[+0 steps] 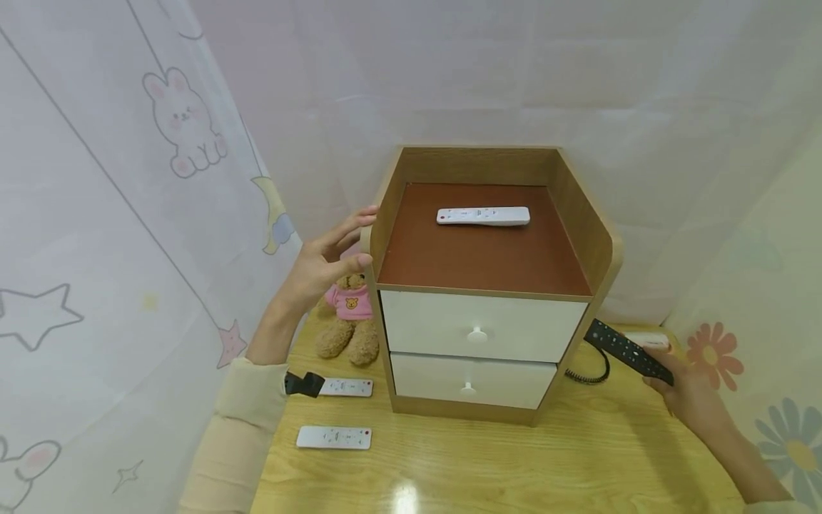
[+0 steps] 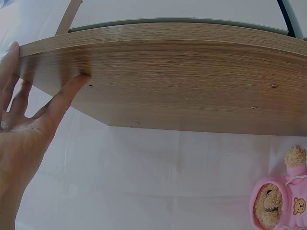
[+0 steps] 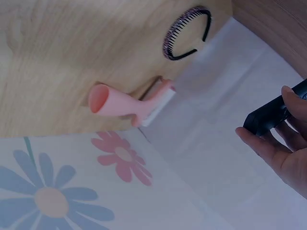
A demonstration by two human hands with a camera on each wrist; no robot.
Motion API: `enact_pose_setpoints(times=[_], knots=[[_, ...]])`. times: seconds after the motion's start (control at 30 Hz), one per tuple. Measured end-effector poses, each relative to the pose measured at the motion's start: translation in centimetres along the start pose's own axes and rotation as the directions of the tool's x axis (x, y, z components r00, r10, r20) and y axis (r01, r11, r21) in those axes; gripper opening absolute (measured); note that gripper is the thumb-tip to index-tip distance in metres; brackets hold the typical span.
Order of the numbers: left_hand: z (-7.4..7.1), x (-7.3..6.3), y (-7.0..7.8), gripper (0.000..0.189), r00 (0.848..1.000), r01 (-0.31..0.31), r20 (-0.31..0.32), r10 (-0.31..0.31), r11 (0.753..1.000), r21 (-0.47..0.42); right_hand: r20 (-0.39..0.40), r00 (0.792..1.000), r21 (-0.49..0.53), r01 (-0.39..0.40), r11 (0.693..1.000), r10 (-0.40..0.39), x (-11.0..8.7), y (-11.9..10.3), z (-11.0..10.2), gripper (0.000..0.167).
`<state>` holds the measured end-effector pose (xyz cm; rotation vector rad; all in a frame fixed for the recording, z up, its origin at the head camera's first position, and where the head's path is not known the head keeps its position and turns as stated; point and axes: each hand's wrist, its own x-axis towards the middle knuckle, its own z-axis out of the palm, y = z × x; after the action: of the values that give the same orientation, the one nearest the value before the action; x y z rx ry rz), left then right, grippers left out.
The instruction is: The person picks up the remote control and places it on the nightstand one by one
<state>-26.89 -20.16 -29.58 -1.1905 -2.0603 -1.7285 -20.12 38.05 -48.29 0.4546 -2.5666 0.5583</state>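
My left hand (image 1: 324, 260) rests against the outer left side of a small wooden cabinet (image 1: 606, 253) with two white drawers, its fingers mostly straight. In the left wrist view, the thumb of the left hand (image 2: 36, 127) touches the wood-grain side panel (image 2: 182, 81). My right hand (image 1: 690, 396) grips a black remote control (image 1: 629, 350) by its lower end, to the right of the cabinet. A white remote control (image 1: 483, 215) lies across the cabinet's brown top. Both drawers, the upper drawer (image 1: 437, 325) and the lower drawer (image 1: 430, 382), are closed.
Two more white remotes, a rear remote (image 1: 347, 387) and a front remote (image 1: 334, 437), lie on the wooden table (image 1: 462, 464). A teddy bear (image 1: 352, 307) in pink sits left of the cabinet. Behind the right hand are a headband (image 3: 184, 31) and a pink-handled tool (image 3: 122, 103).
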Motion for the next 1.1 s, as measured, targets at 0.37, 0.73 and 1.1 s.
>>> enact_pose_setpoints(times=[0.37, 0.73, 1.1], knots=[[0.3, 0.1, 1.2, 0.055, 1.0, -0.001, -0.006, 0.001, 1.0, 0.004, 0.031, 0.999, -0.054, -0.033, 0.998, 0.035, 2.3, -1.6, -4.3, 0.057], [0.9, 0.2, 2.5, 0.052, 1.0, 0.018, -0.003, -0.018, 1.0, 0.013, 0.065, 0.993, -0.114, -0.095, 0.989, 0.102, 4.1, -3.2, -8.1, 0.058], [0.5, 0.0, 1.2, 0.055, 1.0, 0.013, -0.003, -0.013, 1.0, -0.004, -0.005, 0.999, -0.179, -0.042, 0.983, 0.041, 6.3, -4.2, -10.7, 0.059]])
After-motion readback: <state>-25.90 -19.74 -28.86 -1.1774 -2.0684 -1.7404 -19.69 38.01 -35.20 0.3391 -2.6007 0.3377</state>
